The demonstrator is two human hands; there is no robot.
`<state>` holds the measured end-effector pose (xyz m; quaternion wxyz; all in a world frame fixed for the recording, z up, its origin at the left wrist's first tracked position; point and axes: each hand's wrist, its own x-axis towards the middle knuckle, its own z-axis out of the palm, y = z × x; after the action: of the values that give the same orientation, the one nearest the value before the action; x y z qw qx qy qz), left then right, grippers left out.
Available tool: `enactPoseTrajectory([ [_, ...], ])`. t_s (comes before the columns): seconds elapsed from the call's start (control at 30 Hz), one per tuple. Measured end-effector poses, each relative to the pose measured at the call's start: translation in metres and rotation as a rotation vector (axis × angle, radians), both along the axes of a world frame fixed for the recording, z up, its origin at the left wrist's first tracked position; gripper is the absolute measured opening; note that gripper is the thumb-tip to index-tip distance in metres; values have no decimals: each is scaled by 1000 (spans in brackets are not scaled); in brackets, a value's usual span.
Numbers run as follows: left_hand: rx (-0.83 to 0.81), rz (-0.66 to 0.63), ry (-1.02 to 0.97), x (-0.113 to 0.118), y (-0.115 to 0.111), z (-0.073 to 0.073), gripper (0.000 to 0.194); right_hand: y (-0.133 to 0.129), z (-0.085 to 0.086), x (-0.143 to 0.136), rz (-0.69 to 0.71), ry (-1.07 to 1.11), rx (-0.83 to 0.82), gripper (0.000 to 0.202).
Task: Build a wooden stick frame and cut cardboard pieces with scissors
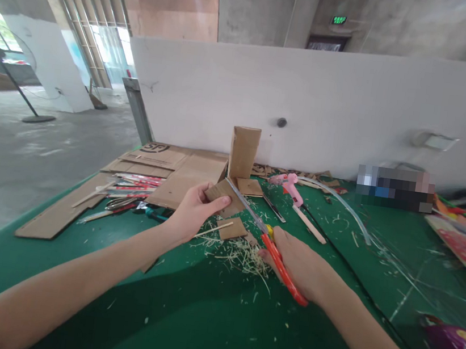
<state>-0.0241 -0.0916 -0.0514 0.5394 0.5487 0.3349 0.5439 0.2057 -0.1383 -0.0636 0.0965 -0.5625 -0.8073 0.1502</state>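
Between thumb and fingers, my left hand (194, 210) pinches a small piece of cardboard (225, 195). My right hand (297, 257) grips scissors (277, 263) with red handles, and their blades reach up to the cardboard's right edge. Whether the blades are parted is hard to see. Below the two hands lie a small cardboard square (232, 229), a thin wooden stick (214, 229) and a heap of pale shavings (243, 256). Just behind, a folded cardboard post (243, 152) stands upright.
A pink glue gun (290, 186) with a black cord lies right of centre, near a wooden craft stick (309, 224) and a utility knife (274, 207). Cardboard sheets (189, 177) and packaged tools (132, 187) cover the left. A white wall (331, 107) borders the green table (178, 327).
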Motion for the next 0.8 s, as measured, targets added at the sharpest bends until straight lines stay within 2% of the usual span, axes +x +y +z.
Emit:
enactPoseTrajectory([
  [0.37,-7,-23,9,-2,-1,5,26,1,-1,1,1,-2,7,31],
  [0.57,60,-30,128,-2,-3,10,19,-4,4,-2,61,-4,38,34],
  [0.8,57,-1,165,-1,-6,13,20,-3,1,-7,15,-2,18,26],
])
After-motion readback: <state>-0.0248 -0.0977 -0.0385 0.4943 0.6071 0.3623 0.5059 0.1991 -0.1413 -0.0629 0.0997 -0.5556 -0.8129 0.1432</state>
